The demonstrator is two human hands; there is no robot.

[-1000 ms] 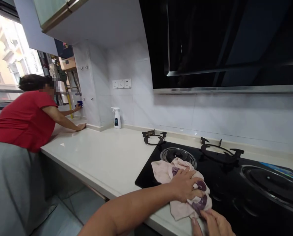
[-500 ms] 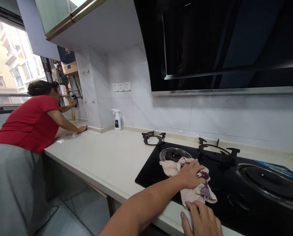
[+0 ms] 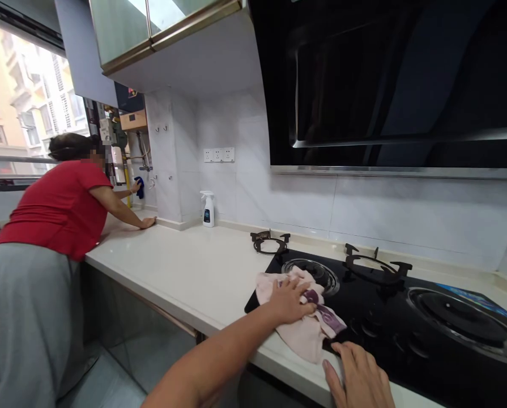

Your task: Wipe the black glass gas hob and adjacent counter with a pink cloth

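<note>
Pan support (image 3: 259,238), spray bottle (image 3: 208,211) beyond the hob (image 3: 372,314) — your left hand (image 3: 289,300) spreads over pink cloth (image 3: 302,340); your right hand (image 3: 358,373), thumb apart, beside it.

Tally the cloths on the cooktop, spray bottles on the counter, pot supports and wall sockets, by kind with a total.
Cloths: 1, pink and purple, under the left hand
Spray bottles: 1, white
Pot supports: 2, dark
Wall sockets: 3, white
Total: 7
</note>
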